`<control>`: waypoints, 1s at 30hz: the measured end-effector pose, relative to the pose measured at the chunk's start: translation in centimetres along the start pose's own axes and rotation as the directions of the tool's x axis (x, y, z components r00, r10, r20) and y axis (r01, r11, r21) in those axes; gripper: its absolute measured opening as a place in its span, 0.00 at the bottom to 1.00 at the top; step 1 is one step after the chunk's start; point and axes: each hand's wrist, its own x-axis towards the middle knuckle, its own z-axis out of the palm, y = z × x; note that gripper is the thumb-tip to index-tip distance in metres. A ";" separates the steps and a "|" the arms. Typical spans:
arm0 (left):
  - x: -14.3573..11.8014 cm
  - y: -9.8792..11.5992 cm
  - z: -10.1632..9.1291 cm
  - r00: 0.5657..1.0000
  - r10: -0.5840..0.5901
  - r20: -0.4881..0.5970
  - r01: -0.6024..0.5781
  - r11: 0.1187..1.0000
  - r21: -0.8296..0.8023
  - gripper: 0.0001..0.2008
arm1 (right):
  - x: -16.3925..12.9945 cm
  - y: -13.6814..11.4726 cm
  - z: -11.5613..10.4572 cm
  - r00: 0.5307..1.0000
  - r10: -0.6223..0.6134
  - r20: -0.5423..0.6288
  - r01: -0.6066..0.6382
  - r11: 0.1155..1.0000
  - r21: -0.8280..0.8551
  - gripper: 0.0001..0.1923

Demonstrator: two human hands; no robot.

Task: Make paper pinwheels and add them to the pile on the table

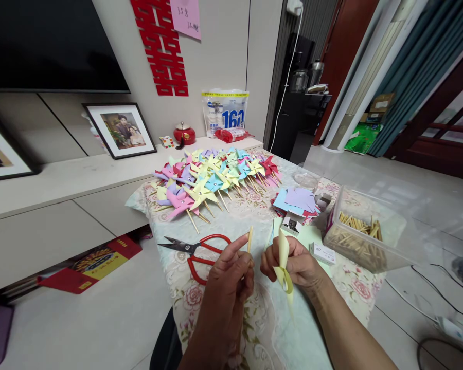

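Red scissors (200, 252) and pinwheel pile (216, 177) on counter (250, 318). Left grip (231, 272) pinches wooden stick (249, 239); right grip (293, 262) clamps folded yellow paper (283, 257).

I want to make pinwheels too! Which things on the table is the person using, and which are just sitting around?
Being used:
- wooden stick in the left hand
- folded yellow paper in the right hand
- tub of sticks
- stack of paper squares
- red scissors
- finished pinwheels

Just sitting around:
- framed photo
- red jar
- tissue pack
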 end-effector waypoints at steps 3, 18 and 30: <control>0.0 -0.1 0.2 1.000 0.009 0.018 -0.009 1.000 0.002 0.24 | 0.0 0.0 0.0 1.000 0.012 -0.007 -0.012 1.000 -0.006 0.08; 0.3 0.3 0.9 0.997 0.007 0.071 -0.005 1.000 -0.026 0.18 | -0.1 0.2 -0.1 1.000 0.026 0.011 -0.026 0.999 -0.025 0.08; 0.4 0.2 1.0 0.999 0.019 0.045 -0.019 1.000 -0.009 0.14 | -0.2 0.1 -0.1 0.998 0.067 -0.015 -0.068 0.996 -0.060 0.11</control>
